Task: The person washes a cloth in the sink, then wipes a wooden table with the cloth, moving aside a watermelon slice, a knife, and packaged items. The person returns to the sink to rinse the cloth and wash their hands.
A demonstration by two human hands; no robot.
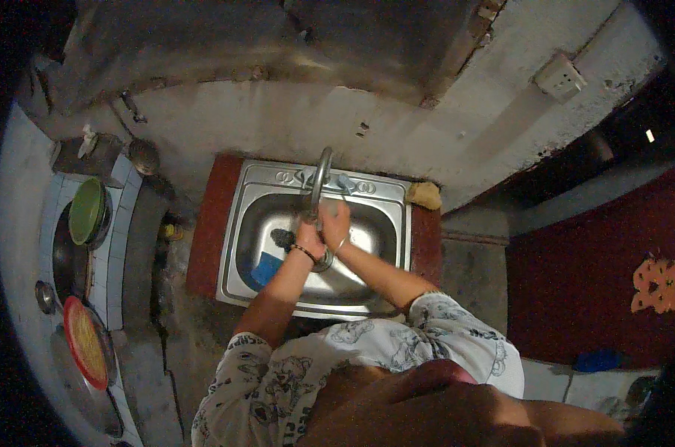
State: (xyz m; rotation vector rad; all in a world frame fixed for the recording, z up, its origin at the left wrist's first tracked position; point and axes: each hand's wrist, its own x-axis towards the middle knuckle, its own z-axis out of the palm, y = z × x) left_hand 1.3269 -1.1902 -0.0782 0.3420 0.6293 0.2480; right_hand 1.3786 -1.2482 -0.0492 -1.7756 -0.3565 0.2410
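My left hand (310,237), with a dark bracelet at the wrist, is under the curved metal faucet (321,173), beside my right hand (335,220), which has a light band at its wrist. Both are over the basin of a stainless steel sink (365,290). The hands are close together and blurred, and the spout partly hides them, so their fingers and anything between them cannot be made out. In the basin, left of the hands, lie a dark round scrubber (283,238) and a blue cloth or pad (267,270).
A yellowish sponge or cloth (424,195) sits at the sink's back right corner on the red counter (427,246). At left, a tiled counter (117,251) bears a green bowl (87,211) and a red-rimmed strainer or basket (85,342). A ladle (143,155) hangs on the wall.
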